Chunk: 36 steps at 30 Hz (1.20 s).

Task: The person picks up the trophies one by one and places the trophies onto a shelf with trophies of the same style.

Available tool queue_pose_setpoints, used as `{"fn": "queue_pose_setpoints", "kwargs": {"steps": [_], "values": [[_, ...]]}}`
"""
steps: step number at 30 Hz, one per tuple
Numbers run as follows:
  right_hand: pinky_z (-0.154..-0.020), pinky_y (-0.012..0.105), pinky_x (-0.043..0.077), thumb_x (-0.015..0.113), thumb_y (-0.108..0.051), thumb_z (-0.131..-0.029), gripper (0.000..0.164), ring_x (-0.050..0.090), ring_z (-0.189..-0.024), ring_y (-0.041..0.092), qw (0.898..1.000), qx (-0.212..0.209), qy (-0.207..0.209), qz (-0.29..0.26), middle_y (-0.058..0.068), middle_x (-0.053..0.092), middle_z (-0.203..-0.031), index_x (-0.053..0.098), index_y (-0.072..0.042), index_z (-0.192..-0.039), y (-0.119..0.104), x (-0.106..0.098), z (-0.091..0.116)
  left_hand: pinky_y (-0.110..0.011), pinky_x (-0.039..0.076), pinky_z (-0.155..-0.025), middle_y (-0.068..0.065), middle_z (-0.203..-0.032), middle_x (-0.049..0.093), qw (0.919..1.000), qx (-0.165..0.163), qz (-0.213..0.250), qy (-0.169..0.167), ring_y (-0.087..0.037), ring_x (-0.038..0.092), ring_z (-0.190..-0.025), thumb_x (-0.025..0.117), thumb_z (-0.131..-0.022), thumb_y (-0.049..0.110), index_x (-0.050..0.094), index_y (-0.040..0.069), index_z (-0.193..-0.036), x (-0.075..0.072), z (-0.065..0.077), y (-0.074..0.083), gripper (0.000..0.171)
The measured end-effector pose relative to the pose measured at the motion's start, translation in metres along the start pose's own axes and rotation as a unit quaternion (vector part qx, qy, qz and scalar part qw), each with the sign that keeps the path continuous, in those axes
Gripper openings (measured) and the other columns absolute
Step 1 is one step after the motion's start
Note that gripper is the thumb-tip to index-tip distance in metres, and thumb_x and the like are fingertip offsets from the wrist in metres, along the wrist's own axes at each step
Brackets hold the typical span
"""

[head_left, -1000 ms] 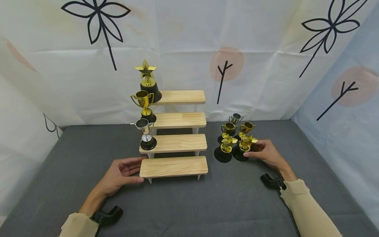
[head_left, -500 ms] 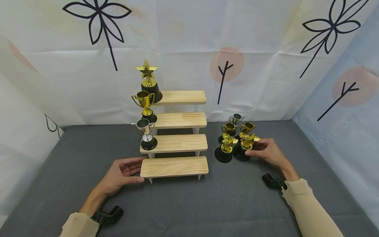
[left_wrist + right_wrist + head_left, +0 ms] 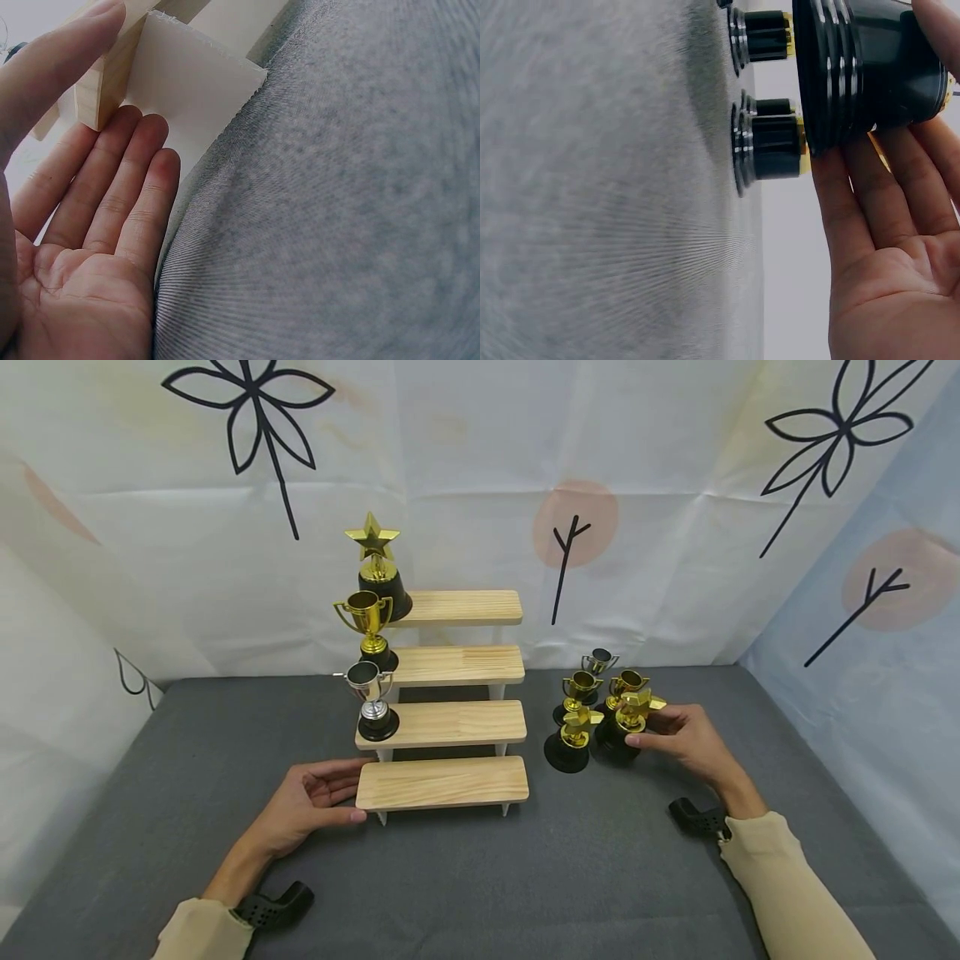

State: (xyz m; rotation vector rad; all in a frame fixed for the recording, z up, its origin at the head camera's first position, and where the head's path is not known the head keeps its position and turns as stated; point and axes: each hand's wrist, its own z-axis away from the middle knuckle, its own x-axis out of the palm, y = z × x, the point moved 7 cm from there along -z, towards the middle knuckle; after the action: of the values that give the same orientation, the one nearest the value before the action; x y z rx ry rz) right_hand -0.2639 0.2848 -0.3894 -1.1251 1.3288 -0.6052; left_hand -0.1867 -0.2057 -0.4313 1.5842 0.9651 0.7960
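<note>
My right hand (image 3: 686,743) grips a gold star trophy (image 3: 633,710) by its black base, thumb on the near side and fingers behind. In the right wrist view that black base (image 3: 870,67) is raised clear of the grey table, slightly tilted. Beside it stand another star trophy (image 3: 573,735), two gold cups (image 3: 577,689) and a silver cup (image 3: 600,662). My left hand (image 3: 307,797) holds the left end of the lowest step of a wooden display stand (image 3: 442,782), thumb at the front corner. In the left wrist view its fingertips (image 3: 124,120) touch the board's end.
On the stand's left side, one per upper step, are a gold star trophy (image 3: 378,568), a gold cup (image 3: 367,618) and a silver cup (image 3: 371,702). A white patterned cloth (image 3: 465,460) hangs behind the grey table (image 3: 480,885).
My right hand has lifted the star trophy off the table and drawn it slightly right and back. The left hand stays at the stand.
</note>
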Motion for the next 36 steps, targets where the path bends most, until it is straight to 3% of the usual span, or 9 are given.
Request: {"fn": "queue_pose_setpoints", "kwargs": {"steps": [6,12,21,36], "values": [[-0.076,0.025,0.062,0.081,-0.006,-0.087,0.039,0.068,-0.104,0.005,1.000,-0.001,0.015,0.010,0.013,0.070,-0.122,0.069,0.010,-0.121,-0.009,-0.004,0.001,-0.033,0.055,-0.101,-0.005,-0.132,0.065,1.0000,-0.002,0.000,0.000,-0.019,0.064,-0.120,0.075,-0.080,-0.018,0.040,-0.026,-0.138,0.000,0.000,0.000,0.067],[-0.078,0.023,0.062,0.081,-0.009,-0.088,0.041,0.068,-0.102,0.003,0.999,0.001,0.026,0.033,0.004,0.072,-0.119,0.069,0.007,-0.124,-0.020,-0.008,0.003,-0.033,0.055,-0.101,-0.007,-0.132,0.065,1.0000,-0.005,-0.003,0.001,-0.019,0.065,-0.119,0.075,-0.080,-0.017,0.041,-0.025,-0.138,0.001,0.000,0.000,0.067],[-0.075,0.021,0.060,0.080,-0.004,-0.088,0.039,0.069,-0.099,0.005,0.998,-0.031,0.044,0.033,-0.011,0.072,-0.112,0.068,0.009,-0.123,-0.034,-0.012,0.004,-0.033,0.055,-0.101,-0.009,-0.132,0.065,0.9999,-0.005,-0.009,0.003,-0.019,0.065,-0.119,0.075,-0.080,-0.017,0.042,-0.025,-0.138,-0.001,0.000,-0.001,0.067],[-0.085,0.020,0.060,0.078,0.000,-0.089,0.041,0.069,-0.107,0.009,0.996,-0.053,0.077,-0.002,-0.004,0.072,-0.120,0.067,0.006,-0.128,-0.058,-0.016,0.007,-0.032,0.055,-0.100,-0.005,-0.131,0.066,0.9999,-0.003,-0.010,0.007,-0.017,0.065,-0.119,0.075,-0.080,-0.018,0.043,-0.025,-0.137,-0.001,0.000,-0.001,0.066]]}}
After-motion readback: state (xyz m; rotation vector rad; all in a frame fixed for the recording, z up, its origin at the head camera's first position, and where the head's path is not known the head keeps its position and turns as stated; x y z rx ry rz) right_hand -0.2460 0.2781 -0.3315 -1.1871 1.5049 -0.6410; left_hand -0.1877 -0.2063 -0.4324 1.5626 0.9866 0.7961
